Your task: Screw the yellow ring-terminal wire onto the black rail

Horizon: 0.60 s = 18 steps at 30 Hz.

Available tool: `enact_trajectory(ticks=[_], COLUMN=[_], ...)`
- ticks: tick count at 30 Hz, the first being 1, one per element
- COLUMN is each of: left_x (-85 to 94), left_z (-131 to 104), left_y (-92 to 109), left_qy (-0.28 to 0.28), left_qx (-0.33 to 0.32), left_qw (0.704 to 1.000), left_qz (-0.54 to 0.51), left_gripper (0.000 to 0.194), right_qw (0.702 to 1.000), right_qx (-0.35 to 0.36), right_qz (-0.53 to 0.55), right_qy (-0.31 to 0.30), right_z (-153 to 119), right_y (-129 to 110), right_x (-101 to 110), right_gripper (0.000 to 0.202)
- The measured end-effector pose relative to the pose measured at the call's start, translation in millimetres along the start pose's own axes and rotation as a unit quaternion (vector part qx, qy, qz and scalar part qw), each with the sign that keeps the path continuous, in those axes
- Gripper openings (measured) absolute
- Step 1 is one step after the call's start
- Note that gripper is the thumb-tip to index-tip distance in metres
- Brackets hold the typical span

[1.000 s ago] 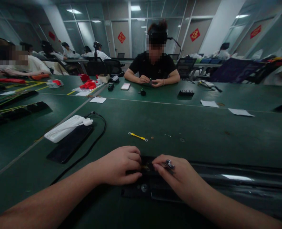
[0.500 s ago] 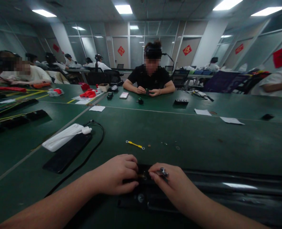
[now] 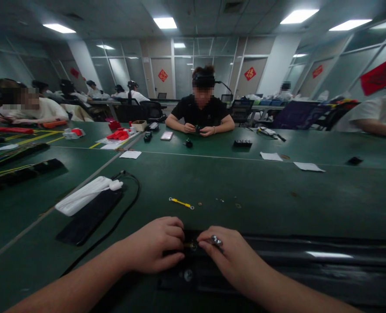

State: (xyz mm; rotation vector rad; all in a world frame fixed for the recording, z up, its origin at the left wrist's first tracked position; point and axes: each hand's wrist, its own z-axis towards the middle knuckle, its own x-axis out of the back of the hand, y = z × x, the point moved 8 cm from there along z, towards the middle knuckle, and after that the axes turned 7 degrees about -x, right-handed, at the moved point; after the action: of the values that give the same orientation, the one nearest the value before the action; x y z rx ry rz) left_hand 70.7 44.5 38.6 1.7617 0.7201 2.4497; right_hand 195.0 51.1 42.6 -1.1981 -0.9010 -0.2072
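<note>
My left hand (image 3: 158,245) rests at the left end of a long black profile (image 3: 294,250), fingers curled around a short yellow wire (image 3: 187,246), mostly hidden. Its ring end (image 3: 193,246) lies over a fastener spot on the profile, between my two hands. My right hand (image 3: 227,252) pinches a small shiny metal wrench (image 3: 216,240); its rounded end sticks out above the fingers, and the other end is hidden near the ring. Below, a round screw head (image 3: 188,274) shows on the black part.
Beyond my hands lie a second yellow wire (image 3: 181,203) with ring ends, a small brass nut (image 3: 200,204) and tiny metal bits (image 3: 220,200). At left are a black phone (image 3: 90,217), a white power bank (image 3: 82,195) and a black cable (image 3: 128,213). A co-worker (image 3: 201,108) sits opposite.
The view has shifted slightly, so the table things appear lower and a little left. Both hands keep their places on the black profile, the right still pinching the wrench.
</note>
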Motion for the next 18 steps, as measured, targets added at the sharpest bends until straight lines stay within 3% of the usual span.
enact_trajectory(ticks=[18], left_x=[1.0], left_z=[1.7], left_y=[2.6], left_qy=[-0.005], left_qx=[-0.002], left_qw=[1.0], left_qz=[-0.01], left_gripper=[0.014], right_qw=[1.0], right_qx=[0.004], right_qz=[0.025], right_qy=[-0.006], right_z=[2.1], right_y=[-1.4], right_x=[2.7], right_gripper=[0.017])
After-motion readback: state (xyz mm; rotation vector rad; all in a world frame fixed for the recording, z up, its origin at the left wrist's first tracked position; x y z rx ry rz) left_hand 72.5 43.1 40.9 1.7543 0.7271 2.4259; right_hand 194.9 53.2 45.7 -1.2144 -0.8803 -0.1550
